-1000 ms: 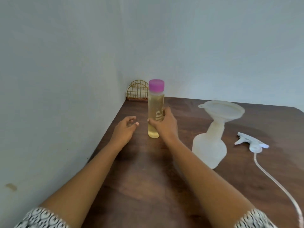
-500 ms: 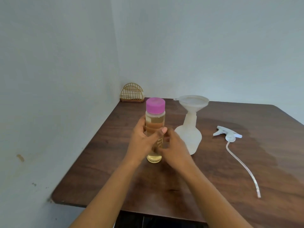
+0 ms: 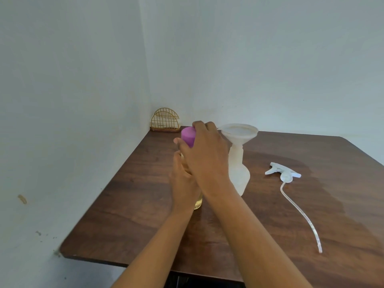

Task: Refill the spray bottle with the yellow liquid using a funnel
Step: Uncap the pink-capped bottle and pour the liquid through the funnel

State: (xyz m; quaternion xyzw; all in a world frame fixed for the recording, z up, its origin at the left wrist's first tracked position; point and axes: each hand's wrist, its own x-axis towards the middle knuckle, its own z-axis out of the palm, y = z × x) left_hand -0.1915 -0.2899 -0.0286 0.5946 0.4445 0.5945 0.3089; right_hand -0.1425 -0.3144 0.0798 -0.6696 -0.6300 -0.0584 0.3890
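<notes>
I see a dark wooden table (image 3: 270,235). On it stand the bottle of yellow liquid (image 3: 198,201), the spray bottle (image 3: 239,175) and a gold wire holder (image 3: 165,120) in the corner; the spray head (image 3: 285,174) lies apart, to the right.

Refill items standing and lying on the table.
Translucent spray bottle (image 3: 239,175) is standing upright, white funnel (image 3: 239,130) sitting in its neck; pink-capped bottle of yellow liquid (image 3: 198,201), mostly hidden, is apparently standing upright beside it; trigger sprayer head (image 3: 285,175) is lying apart.

Legible text, labels, brands, numbers, signs: none. Bottle of yellow liquid (image 3: 198,201): any print is hidden behind the hands. Spray bottle (image 3: 239,175): unmarked.
</notes>
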